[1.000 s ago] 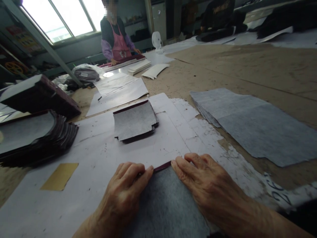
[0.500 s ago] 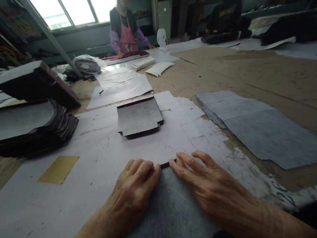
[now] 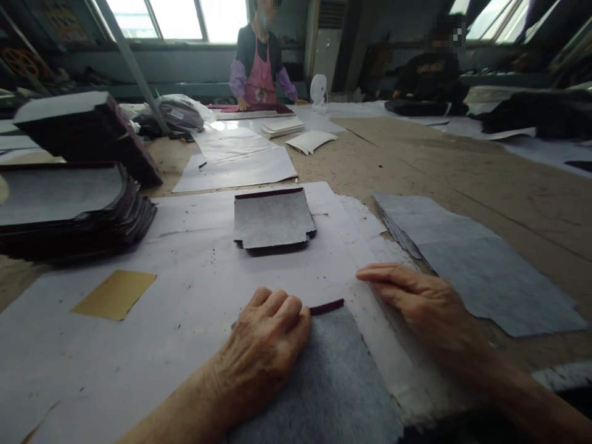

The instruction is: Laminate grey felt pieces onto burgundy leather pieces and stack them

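The left hand (image 3: 271, 339) hides part of the grey panel (image 3: 337, 376) (bottom cropped).

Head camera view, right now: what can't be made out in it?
In the head view:
Left hand: its grip is hidden behind its own knuckles.
Grey piece under it: near end cut off by the bottom edge.
Low stack at left: cut off by the left edge.
Dark shirt across the table: lettering too small and blurred.
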Demonstrator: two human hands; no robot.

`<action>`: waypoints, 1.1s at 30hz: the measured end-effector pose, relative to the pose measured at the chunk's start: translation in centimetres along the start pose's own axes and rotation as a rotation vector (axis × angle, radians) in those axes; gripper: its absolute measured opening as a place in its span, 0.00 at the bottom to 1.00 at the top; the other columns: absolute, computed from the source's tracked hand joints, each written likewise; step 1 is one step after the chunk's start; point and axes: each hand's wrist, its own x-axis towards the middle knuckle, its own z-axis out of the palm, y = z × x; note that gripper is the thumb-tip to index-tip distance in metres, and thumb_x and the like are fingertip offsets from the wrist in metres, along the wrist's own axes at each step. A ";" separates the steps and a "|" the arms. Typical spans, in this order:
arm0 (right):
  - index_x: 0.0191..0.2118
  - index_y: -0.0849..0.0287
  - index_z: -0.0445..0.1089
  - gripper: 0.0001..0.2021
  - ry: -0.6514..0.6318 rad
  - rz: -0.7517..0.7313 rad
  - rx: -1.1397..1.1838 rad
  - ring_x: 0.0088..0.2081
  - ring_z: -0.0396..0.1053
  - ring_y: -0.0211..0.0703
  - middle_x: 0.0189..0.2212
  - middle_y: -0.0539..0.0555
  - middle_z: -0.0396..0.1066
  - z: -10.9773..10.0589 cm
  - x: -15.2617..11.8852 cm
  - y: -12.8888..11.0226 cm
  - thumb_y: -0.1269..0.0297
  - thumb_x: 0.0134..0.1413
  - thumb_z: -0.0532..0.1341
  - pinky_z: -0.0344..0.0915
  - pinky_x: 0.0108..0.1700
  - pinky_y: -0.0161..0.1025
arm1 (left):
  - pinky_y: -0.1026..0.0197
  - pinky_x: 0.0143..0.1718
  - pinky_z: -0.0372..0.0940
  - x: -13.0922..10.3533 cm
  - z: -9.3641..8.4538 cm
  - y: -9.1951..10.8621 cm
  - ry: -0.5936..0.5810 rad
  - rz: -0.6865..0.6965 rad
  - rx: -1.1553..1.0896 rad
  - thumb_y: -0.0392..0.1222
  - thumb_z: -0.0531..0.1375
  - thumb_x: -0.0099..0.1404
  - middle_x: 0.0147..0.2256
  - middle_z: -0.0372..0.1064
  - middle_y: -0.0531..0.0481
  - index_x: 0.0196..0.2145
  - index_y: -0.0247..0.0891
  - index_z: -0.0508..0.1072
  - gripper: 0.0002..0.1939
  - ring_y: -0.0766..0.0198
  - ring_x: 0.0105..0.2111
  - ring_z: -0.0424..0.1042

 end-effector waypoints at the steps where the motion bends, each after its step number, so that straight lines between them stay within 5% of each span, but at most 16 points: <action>1: 0.35 0.57 0.73 0.12 0.043 -0.067 -0.054 0.37 0.71 0.42 0.35 0.52 0.73 0.5 -0.1 -0.7 0.74 0.53 0.53 0.70 0.41 0.42 | 0.55 0.30 0.60 0.0 0.0 0.0 -0.001 0.000 0.001 0.30 0.44 0.66 0.31 0.62 0.45 0.41 0.29 0.68 0.15 0.60 0.30 0.59; 7: 0.35 0.69 0.72 0.17 -0.020 -0.423 -0.247 0.34 0.66 0.47 0.29 0.60 0.70 3.8 -1.4 -5.3 0.78 0.55 0.46 0.69 0.35 0.46 | 0.54 0.31 0.59 0.3 -0.1 0.2 0.006 -0.023 -0.006 0.32 0.45 0.66 0.29 0.62 0.47 0.40 0.30 0.68 0.13 0.60 0.29 0.59; 19: 0.41 0.67 0.71 0.18 -0.045 -0.475 -0.331 0.32 0.67 0.45 0.31 0.57 0.70 3.7 -1.9 -4.6 0.79 0.55 0.45 0.68 0.33 0.42 | 0.58 0.31 0.63 -3.2 -2.0 -2.4 0.033 -0.018 -0.161 0.25 0.47 0.62 0.33 0.64 0.44 0.46 0.28 0.66 0.16 0.63 0.31 0.60; 26: 0.47 0.64 0.69 0.20 -0.128 -0.518 -0.381 0.32 0.66 0.42 0.31 0.56 0.70 3.4 -1.6 -4.9 0.79 0.56 0.44 0.68 0.33 0.40 | 0.57 0.30 0.63 -2.9 -1.9 -2.3 0.010 0.031 -0.084 0.27 0.45 0.64 0.31 0.64 0.43 0.44 0.25 0.67 0.14 0.62 0.30 0.60; 30: 0.44 0.67 0.70 0.19 -0.137 -0.569 -0.540 0.34 0.67 0.49 0.31 0.62 0.70 3.3 -1.2 -6.0 0.79 0.54 0.46 0.68 0.33 0.46 | 0.56 0.31 0.62 -2.8 -1.7 -2.2 0.039 0.065 -0.030 0.29 0.45 0.65 0.31 0.64 0.43 0.42 0.24 0.67 0.13 0.61 0.31 0.61; 33: 0.41 0.70 0.71 0.16 -0.053 -0.594 -0.614 0.44 0.64 0.59 0.41 0.68 0.69 3.7 -0.8 -7.2 0.78 0.54 0.47 0.66 0.39 0.53 | 0.56 0.30 0.61 -2.9 -1.5 -2.2 0.026 0.032 -0.048 0.28 0.45 0.64 0.31 0.64 0.43 0.42 0.25 0.67 0.14 0.61 0.30 0.61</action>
